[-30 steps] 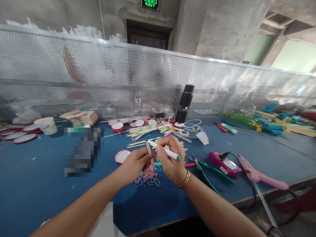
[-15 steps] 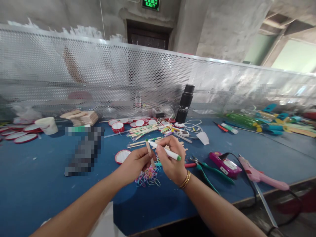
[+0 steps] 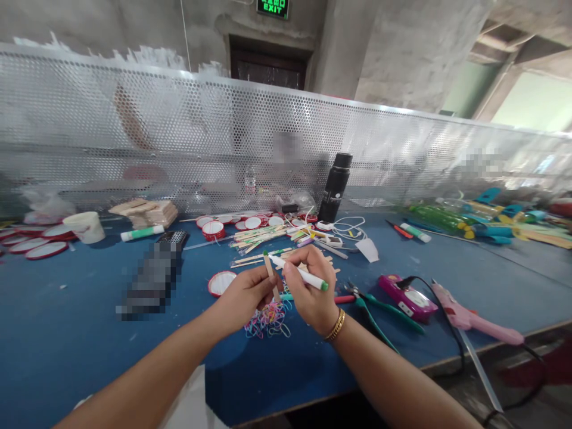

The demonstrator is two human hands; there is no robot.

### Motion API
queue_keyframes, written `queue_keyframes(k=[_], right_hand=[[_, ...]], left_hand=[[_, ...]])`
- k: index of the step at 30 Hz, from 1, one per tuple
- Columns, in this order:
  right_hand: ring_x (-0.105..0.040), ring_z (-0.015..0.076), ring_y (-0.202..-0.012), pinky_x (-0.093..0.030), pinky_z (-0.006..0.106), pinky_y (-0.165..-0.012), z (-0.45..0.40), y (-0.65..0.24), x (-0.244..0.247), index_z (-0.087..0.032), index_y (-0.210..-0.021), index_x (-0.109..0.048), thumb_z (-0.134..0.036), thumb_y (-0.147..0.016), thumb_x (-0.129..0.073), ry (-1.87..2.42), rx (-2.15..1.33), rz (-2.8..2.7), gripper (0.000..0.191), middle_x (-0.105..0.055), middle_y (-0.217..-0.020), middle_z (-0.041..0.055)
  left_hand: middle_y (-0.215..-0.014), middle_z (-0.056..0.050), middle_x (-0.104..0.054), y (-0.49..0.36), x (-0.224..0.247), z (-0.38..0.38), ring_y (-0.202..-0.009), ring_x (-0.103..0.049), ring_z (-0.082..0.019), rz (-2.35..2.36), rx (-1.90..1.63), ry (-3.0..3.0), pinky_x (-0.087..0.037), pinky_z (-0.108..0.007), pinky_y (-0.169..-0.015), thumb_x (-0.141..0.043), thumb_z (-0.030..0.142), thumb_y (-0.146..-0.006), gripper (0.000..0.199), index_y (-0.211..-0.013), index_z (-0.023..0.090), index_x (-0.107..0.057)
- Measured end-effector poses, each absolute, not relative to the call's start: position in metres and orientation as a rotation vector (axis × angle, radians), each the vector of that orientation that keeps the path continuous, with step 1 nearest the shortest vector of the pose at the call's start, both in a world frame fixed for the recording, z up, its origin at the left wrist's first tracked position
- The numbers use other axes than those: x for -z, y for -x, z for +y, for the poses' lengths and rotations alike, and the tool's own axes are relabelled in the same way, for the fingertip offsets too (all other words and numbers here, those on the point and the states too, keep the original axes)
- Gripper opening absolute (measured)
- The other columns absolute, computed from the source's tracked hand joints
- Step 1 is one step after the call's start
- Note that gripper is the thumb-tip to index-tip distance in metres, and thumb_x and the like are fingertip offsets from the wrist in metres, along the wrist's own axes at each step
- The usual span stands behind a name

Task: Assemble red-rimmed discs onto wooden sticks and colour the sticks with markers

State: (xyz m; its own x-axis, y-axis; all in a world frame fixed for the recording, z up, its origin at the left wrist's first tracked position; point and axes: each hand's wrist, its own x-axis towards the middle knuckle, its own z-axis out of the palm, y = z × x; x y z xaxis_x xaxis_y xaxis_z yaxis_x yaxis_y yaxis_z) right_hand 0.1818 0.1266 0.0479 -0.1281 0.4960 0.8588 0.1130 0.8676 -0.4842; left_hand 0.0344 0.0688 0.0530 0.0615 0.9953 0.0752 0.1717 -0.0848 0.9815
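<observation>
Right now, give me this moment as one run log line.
left hand: holding stick | right hand: holding marker, tip by stick's green end | on table: rubber bands, pliers

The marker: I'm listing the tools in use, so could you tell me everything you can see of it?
The marker has a slim white barrel, apparently plastic, with a green rear end. It is gripped aslant in the right hand, rear end toward the lower right, its narrower front at the green-coloured top of a stick. Whether the tip touches is too small to tell.
</observation>
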Motion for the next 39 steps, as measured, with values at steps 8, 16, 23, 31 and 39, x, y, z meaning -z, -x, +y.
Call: queue_keyframes(k=[8, 16, 23, 31, 39], right_hand=[[-0.06, 0.0149, -0.065, -0.045, 0.03, -0.066, 0.1259, -0.1806, -0.0487, -0.022, -0.076, -0.057, -0.021, -0.087, -0.056, 0.48, -0.338, -1.703, 0.01, -0.063, -0.068, -0.0021], [-0.059, 0.0142, -0.062, -0.045, 0.028, -0.062, 0.1263, -0.1814, -0.0482, -0.022, -0.078, -0.058, -0.022, -0.087, -0.056, 0.465, -0.36, -1.677, 0.01, -0.061, -0.067, -0.0025], [-0.061, 0.015, -0.066, -0.046, 0.03, -0.067, 0.1249, -0.1807, -0.0496, -0.022, -0.075, -0.057, -0.022, -0.086, -0.056, 0.462, -0.321, -1.71, 0.012, -0.064, -0.069, -0.0018], [-0.06, 0.0138, -0.063, -0.045, 0.027, -0.062, 0.1268, -0.181, -0.0492, -0.022, -0.077, -0.058, -0.021, -0.087, -0.056, 0.479, -0.349, -1.67, 0.01, -0.062, -0.067, -0.0026], [-0.06, 0.0141, -0.065, -0.045, 0.029, -0.066, 0.1253, -0.1804, -0.0484, -0.022, -0.075, -0.057, -0.021, -0.086, -0.056, 0.46, -0.321, -1.709, 0.011, -0.063, -0.068, -0.0026]], left_hand=[[-0.058, 0.006, -0.044, -0.035, -0.0537, 0.0686, -0.051, -0.035, -0.009, 1.252, -1.129, -1.416, -0.025, -0.025, -0.05, -0.064, 0.055, -0.083, 0.038, -0.077, 0.018, -0.056], [-0.057, 0.005, -0.046, -0.0351, -0.0541, 0.0687, -0.051, -0.036, -0.009, 1.246, -1.15, -1.426, -0.026, -0.024, -0.05, -0.063, 0.055, -0.084, 0.038, -0.073, 0.019, -0.055], [-0.057, 0.006, -0.043, -0.0354, -0.0527, 0.069, -0.05, -0.034, -0.009, 1.219, -1.133, -1.435, -0.025, -0.024, -0.049, -0.063, 0.056, -0.083, 0.039, -0.074, 0.019, -0.054], [-0.057, 0.005, -0.046, -0.0349, -0.0527, 0.0704, -0.051, -0.037, -0.009, 1.255, -1.138, -1.436, -0.026, -0.024, -0.049, -0.063, 0.057, -0.082, 0.04, -0.073, 0.019, -0.054], [-0.057, 0.006, -0.043, -0.0362, -0.0535, 0.0684, -0.05, -0.034, -0.009, 1.234, -1.142, -1.437, -0.026, -0.024, -0.049, -0.063, 0.056, -0.083, 0.039, -0.073, 0.019, -0.053]])
